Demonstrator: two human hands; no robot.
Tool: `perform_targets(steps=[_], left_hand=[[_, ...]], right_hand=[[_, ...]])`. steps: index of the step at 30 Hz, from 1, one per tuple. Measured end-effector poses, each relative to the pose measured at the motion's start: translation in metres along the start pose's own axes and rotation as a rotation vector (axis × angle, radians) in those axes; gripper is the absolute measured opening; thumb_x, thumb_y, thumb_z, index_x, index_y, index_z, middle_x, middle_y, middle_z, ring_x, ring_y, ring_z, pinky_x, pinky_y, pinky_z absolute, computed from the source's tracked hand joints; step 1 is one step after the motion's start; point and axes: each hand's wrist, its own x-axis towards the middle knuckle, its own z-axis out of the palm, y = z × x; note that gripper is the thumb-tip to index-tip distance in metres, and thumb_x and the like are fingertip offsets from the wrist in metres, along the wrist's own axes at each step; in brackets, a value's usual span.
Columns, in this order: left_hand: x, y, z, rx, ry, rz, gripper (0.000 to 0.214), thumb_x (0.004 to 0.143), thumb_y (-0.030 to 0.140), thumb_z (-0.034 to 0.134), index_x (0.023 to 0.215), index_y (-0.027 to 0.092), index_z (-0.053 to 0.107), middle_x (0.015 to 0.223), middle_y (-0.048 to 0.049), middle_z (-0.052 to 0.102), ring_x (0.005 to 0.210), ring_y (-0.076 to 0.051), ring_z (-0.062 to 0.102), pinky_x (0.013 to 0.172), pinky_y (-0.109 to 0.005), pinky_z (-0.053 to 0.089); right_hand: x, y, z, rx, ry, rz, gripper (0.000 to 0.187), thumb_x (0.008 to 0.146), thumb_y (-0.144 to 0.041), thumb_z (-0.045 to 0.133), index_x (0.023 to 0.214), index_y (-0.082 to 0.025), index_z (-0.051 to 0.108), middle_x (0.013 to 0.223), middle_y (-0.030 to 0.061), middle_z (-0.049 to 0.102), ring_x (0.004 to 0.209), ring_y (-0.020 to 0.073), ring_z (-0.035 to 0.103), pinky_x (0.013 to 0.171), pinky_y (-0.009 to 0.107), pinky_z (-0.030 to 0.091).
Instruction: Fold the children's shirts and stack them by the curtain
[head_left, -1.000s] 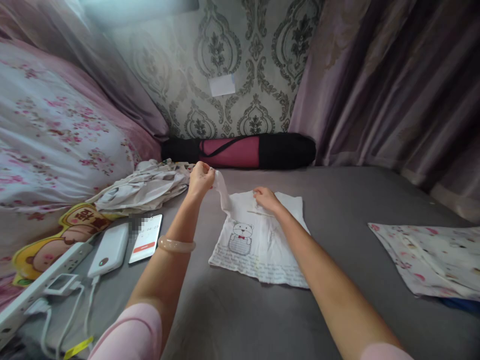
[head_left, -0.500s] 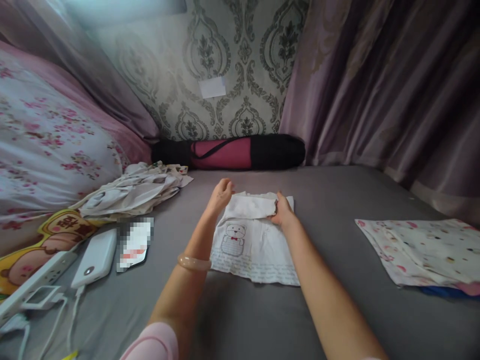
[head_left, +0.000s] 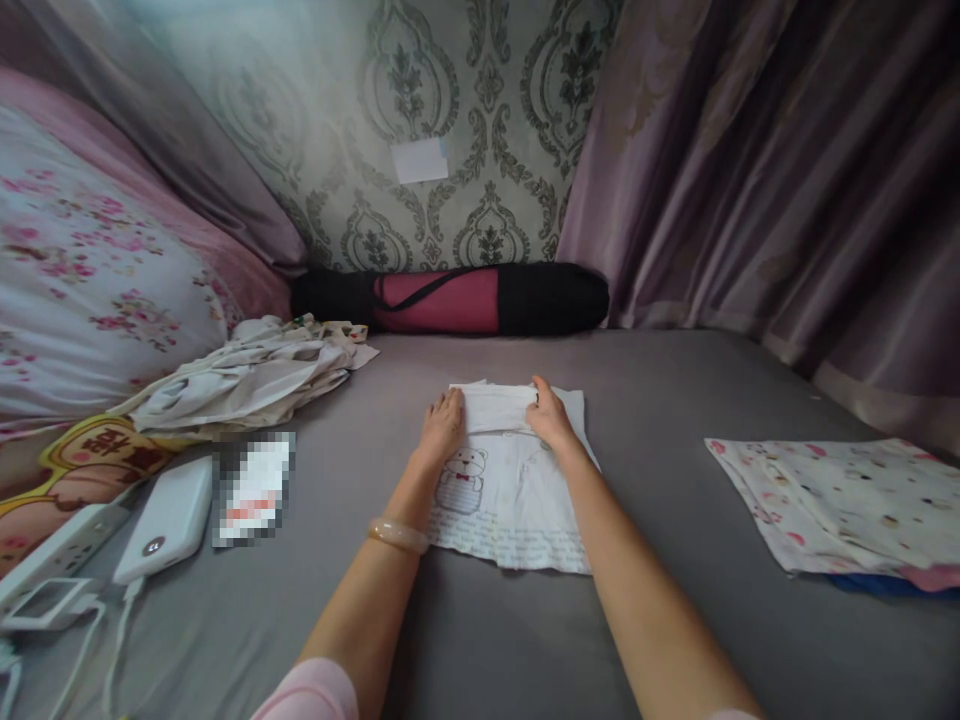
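A small white shirt (head_left: 517, 500) with a bear print and rows of lettering lies on the grey sheet in front of me, a sleeve folded across its upper part. My left hand (head_left: 444, 425) rests on the shirt's left edge, fingers stretched out over the fold. At the fold's right end, my right hand (head_left: 549, 412) has its fingers closed on the sleeve cloth. Part of the bear print is close to my left wrist, which wears a pale bangle (head_left: 397, 535).
On the right lies a stack of folded printed clothes (head_left: 840, 500). Crumpled pale clothes (head_left: 255, 370) are heaped at left, near a white power bank (head_left: 165, 520), a blurred-out flat object (head_left: 255, 490) and a power strip (head_left: 67, 550). A black and red long bag (head_left: 442, 300) lies along the wall.
My left hand has come down from above the shirt's top left corner onto its left edge. My right hand has shifted slightly left with the sleeve, which now lies flatter.
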Motion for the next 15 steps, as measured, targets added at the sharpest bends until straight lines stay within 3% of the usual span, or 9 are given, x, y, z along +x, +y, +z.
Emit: perform_targets(steps=[4, 10, 15], left_hand=[[0.001, -0.004, 0.002, 0.011, -0.011, -0.01, 0.051, 0.097, 0.022, 0.024, 0.146, 0.011, 0.029, 0.154, -0.0155, 0.027, 0.142, -0.029, 0.024, 0.115, -0.048, 0.019], [0.01, -0.01, -0.01, -0.027, -0.008, 0.003, 0.052, 0.09, 0.013, 0.032, 0.142, 0.013, 0.035, 0.149, -0.0158, 0.038, 0.137, -0.026, 0.035, 0.111, -0.046, 0.029], [0.013, 0.014, -0.021, 0.033, 0.073, 0.143, 0.045, 0.095, 0.019, 0.029, 0.137, 0.008, 0.041, 0.144, -0.0178, 0.043, 0.136, -0.024, 0.037, 0.111, -0.04, 0.028]], right_hand=[[-0.009, 0.004, -0.003, -0.28, 0.069, -0.066, 0.055, 0.082, -0.008, 0.042, 0.137, -0.002, 0.042, 0.136, 0.02, 0.05, 0.128, 0.0244, 0.045, 0.106, 0.032, 0.034], [-0.016, -0.006, -0.022, -0.588, 0.141, -0.02, 0.048, 0.084, -0.003, 0.036, 0.131, -0.006, 0.048, 0.133, 0.0222, 0.049, 0.127, 0.0296, 0.043, 0.102, 0.041, 0.034], [-0.017, -0.031, -0.01, -0.636, -0.092, -0.163, 0.047, 0.094, -0.017, 0.03, 0.137, -0.006, 0.045, 0.148, 0.0184, 0.038, 0.139, 0.0297, 0.027, 0.11, 0.044, 0.022]])
